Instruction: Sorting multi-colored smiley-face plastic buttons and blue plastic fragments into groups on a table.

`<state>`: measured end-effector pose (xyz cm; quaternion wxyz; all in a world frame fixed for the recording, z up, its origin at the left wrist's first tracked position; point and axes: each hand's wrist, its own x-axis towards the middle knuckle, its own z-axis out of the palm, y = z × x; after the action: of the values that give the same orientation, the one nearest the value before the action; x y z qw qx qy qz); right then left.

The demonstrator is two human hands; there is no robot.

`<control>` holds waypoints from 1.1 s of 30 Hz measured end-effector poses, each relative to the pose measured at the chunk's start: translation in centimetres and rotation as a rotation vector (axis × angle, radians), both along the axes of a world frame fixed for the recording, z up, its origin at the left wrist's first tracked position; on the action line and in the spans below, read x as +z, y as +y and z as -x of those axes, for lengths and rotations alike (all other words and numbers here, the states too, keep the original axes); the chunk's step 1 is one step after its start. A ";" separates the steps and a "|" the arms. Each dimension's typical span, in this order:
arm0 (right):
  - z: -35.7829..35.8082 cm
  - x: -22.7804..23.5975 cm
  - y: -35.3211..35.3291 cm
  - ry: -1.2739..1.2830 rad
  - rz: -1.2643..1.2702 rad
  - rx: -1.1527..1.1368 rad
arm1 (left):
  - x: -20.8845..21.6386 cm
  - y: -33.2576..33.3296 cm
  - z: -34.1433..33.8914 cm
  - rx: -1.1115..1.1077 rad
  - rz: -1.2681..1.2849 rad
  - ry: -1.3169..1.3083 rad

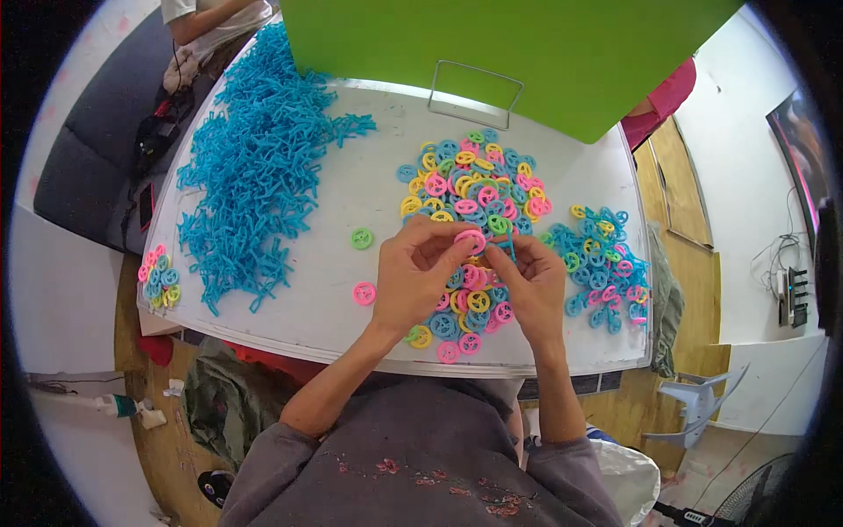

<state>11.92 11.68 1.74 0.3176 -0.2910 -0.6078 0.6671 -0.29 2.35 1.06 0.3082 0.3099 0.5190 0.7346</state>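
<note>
My left hand (pixel 411 274) pinches a small pink plastic wheel (pixel 471 237) between thumb and fingers. Close beside it, my right hand (pixel 534 285) is closed on a thin blue plastic piece (pixel 511 242), its tip showing above the fingers. A green wheel (pixel 499 225) shows right by that tip; whether it is joined to the piece or lies behind it, I cannot tell. Beneath and beyond both hands spreads a pile of pink, blue, yellow and green wheels (pixel 474 186). One green wheel (pixel 362 238) and one pink wheel (pixel 363 293) lie apart, left of my left hand.
A long heap of blue forked pieces (pixel 250 167) covers the table's left side. Blue pieces fitted with wheels (pixel 601 272) lie at the right edge, and a small wheel cluster (pixel 160 279) at the left corner. A green board (pixel 509 53) stands across the far side. Other people sit beyond.
</note>
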 end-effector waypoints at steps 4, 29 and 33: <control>0.0 0.1 0.0 -0.009 0.112 0.035 | -0.6 0.2 -0.1 -0.020 -0.048 -0.015; 0.1 -2.2 -0.2 -0.229 -0.562 -0.088 | -1.6 -0.2 -1.0 0.025 0.071 -0.072; 0.0 -2.2 -0.1 -0.251 -0.558 -0.060 | -2.4 0.1 -1.0 0.048 0.034 -0.026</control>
<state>11.87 11.57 -0.47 0.3274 -0.2907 -0.7931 0.4235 0.72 2.41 -1.34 0.3025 0.2822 0.5348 0.7368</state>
